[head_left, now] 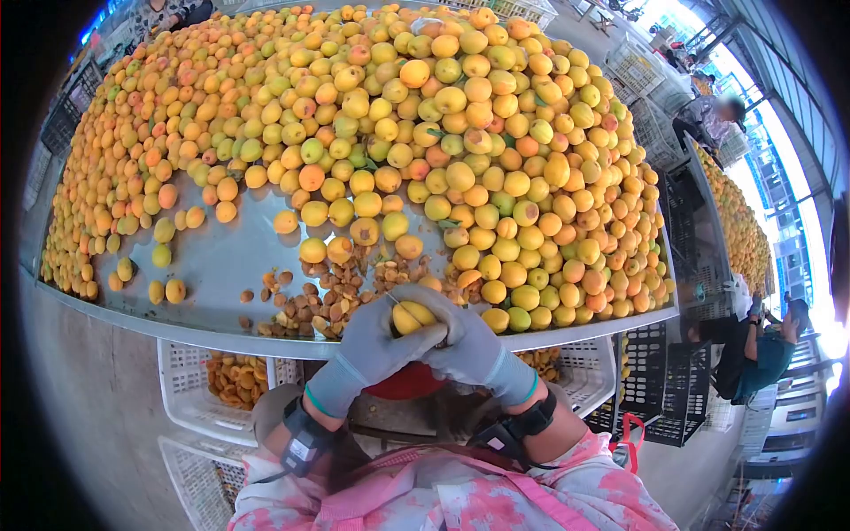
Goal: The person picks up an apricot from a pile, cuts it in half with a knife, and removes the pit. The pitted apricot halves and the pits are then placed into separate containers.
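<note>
Both my hands wear grey gloves and meet over the table's front edge. Between them is a yellow apricot [411,317] with a dark line running across its skin. My left hand [367,336] wraps the fruit from the left, fingers curled. From the other side my right hand [467,343] closes on it, thumb pressed against its lower part. Just beyond the gloves lie brown apricot pits [323,305] in a loose heap on the metal table [221,257]. An opened apricot half [468,278] rests near my right fingers. The gloves hide much of the held fruit.
A large pile of whole apricots [372,106] covers most of the table. Below its edge stand white crates [186,380] containing split apricots [237,376], and black crates [668,389] at the right. Other people [761,358] are by a second apricot-laden table [739,226].
</note>
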Demonstrator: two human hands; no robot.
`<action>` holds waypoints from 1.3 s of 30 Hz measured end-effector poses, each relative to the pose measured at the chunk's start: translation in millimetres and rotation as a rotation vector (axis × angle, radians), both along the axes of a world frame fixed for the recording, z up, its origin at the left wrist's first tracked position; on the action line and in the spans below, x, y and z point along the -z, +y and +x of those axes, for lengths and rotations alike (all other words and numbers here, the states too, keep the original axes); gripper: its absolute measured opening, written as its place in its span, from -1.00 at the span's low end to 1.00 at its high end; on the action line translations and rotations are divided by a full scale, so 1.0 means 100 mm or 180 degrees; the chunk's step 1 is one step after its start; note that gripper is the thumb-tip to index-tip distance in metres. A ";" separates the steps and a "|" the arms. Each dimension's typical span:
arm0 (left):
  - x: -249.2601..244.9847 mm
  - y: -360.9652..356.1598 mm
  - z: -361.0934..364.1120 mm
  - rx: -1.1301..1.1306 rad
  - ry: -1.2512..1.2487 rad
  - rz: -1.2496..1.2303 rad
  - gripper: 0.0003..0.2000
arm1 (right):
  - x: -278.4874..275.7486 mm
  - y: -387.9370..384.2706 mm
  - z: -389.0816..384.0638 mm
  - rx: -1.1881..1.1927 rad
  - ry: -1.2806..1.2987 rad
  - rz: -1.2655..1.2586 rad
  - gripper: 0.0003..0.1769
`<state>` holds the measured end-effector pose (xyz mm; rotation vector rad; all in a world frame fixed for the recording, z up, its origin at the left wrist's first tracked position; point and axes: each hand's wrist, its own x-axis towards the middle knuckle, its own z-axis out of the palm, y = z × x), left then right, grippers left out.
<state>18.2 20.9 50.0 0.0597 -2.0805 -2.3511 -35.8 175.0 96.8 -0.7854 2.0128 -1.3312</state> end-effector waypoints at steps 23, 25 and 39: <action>0.20 -0.05 -0.10 0.0009 -0.0025 -0.0015 -0.69 | 0.34 -0.06 -0.21 -0.0092 0.0442 0.0012 -0.19; 0.19 0.00 -0.08 -0.0363 0.0007 -0.0102 -0.67 | 0.21 -0.07 -0.18 0.0110 -0.0127 -0.0013 -0.18; 0.04 0.15 0.01 -0.0781 -0.0181 0.0852 -0.62 | -0.20 -0.01 0.03 0.0596 -0.1402 0.0089 -0.03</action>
